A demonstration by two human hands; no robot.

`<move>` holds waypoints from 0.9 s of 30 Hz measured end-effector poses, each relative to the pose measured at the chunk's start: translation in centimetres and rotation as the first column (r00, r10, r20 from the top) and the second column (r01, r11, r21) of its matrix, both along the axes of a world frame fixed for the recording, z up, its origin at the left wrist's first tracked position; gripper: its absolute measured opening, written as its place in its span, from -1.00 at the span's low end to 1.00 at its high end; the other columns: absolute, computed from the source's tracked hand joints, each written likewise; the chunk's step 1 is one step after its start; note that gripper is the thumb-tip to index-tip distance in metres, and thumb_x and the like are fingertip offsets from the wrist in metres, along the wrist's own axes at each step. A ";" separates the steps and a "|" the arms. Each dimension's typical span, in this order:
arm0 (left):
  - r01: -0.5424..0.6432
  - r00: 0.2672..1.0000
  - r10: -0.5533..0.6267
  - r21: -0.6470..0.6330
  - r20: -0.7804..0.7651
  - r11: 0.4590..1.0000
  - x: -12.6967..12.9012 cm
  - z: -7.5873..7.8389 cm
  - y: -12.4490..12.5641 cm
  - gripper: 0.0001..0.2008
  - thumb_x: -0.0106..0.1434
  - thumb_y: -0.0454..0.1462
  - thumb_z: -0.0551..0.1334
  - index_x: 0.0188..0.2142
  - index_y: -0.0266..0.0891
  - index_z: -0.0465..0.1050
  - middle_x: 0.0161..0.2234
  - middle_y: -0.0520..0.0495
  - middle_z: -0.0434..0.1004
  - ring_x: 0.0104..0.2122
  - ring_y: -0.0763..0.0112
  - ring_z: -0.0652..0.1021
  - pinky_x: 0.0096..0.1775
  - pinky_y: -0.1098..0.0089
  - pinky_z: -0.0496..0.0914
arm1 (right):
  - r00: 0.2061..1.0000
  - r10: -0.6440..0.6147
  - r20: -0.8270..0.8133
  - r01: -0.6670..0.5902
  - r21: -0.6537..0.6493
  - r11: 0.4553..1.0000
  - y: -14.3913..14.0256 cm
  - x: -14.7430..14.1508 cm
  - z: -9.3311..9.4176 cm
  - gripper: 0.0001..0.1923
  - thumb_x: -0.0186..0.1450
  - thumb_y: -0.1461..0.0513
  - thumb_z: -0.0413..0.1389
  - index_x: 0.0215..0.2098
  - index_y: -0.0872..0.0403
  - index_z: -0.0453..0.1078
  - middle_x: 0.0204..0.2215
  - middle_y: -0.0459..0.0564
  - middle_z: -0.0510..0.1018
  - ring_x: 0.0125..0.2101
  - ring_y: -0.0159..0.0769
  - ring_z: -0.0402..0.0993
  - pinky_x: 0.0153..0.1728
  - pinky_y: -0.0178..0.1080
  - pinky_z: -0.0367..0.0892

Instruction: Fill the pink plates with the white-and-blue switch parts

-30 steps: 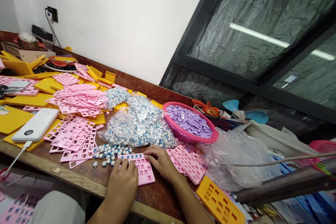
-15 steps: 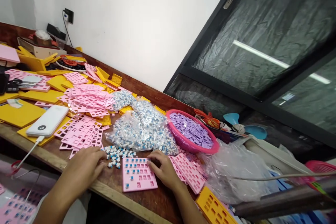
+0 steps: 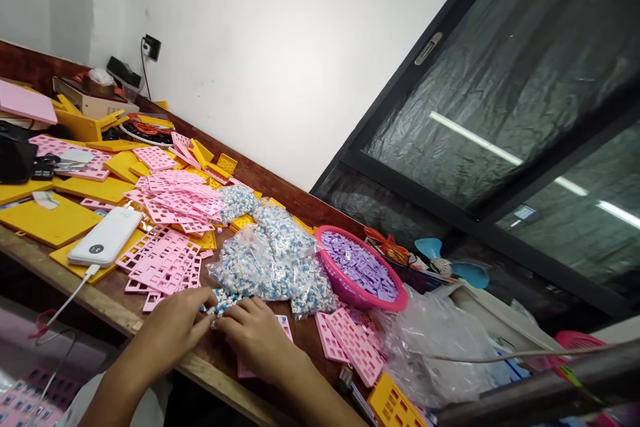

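Note:
A loose pile of small white-and-blue keyboard switches (image 3: pixel 225 300) lies on the wooden table between my hands. My left hand (image 3: pixel 177 320) is at the pile's left edge, its thumb and fingers curled together; what they pinch is too small to make out. From the right, my right hand (image 3: pixel 257 333) reaches over with bent fingers, its fingertips close to the left ones, and whatever they hold is hidden. Beneath my right hand is a pink keyboard plate (image 3: pixel 284 325), mostly covered by the hand and forearm.
Behind the pile sit clear bags of switches (image 3: pixel 270 260). A pink basket (image 3: pixel 403 300) of purple pieces stands right of them. Stacked pink plates (image 3: pixel 165 260) and a white power bank (image 3: pixel 105 237) are at left. Pink plates (image 3: pixel 355 347) and a yellow plate (image 3: pixel 395 403) lie right.
My right hand has moved left from the pink plate's right edge to the switch pile, covering most of the plate. My left hand stays beside the pile. The view has shifted slightly.

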State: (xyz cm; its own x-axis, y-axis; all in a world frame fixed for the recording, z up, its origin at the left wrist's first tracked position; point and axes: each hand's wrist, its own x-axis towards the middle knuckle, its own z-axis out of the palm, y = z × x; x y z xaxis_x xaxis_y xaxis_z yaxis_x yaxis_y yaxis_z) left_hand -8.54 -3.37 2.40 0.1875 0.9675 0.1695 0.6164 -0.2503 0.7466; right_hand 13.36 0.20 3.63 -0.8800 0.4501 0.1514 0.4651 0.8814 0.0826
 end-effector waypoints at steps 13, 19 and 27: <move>-0.081 0.985 0.007 0.423 0.174 0.902 2.0 -1.3 0.7 -0.67 0.50 -0.13 0.07 0.14 -0.06 0.47 0.02 -0.07 0.60 0.00 0.31 0.60 0.04 0.39 0.47 | 0.826 -0.330 -0.457 0.208 -0.297 0.932 2.1 5.8 1.9 -0.91 0.38 0.23 0.20 -0.16 0.00 0.52 -0.26 0.00 0.64 -0.23 -0.21 0.54 -0.15 -0.17 0.40; 0.105 0.994 -0.105 0.415 -0.022 0.904 8.6 -1.7 -0.1 -0.81 0.47 -0.23 0.14 -0.06 -0.11 0.52 -0.16 -0.07 0.64 -0.15 0.23 0.62 -0.10 0.27 0.47 | 0.573 -0.597 -0.562 0.305 -0.530 0.791 2.2 13.0 -1.5 -0.78 0.31 0.11 0.25 -0.15 0.04 0.57 -0.31 0.03 0.66 -0.34 -0.19 0.56 -0.30 -0.19 0.47; 0.195 0.947 -0.148 0.143 -0.284 0.970 13.5 -3.3 -0.8 -0.86 0.28 -0.40 0.34 -0.22 -0.12 0.57 -0.20 -0.02 0.64 -0.14 0.17 0.60 -0.10 0.23 0.38 | 0.736 -0.461 -0.496 0.145 -0.550 0.823 0.7 10.6 -2.1 -0.87 0.32 0.22 0.29 -0.17 -0.01 0.65 -0.26 0.01 0.65 -0.22 -0.21 0.56 -0.15 -0.20 0.42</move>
State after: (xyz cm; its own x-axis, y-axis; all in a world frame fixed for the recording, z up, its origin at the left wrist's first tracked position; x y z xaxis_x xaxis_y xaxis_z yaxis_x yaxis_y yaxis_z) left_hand 4.94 -4.20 -0.87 0.4090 0.8788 0.2457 0.7251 -0.4765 0.4971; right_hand 23.99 0.94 1.50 -0.4819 0.8264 0.2912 0.5243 0.5383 -0.6598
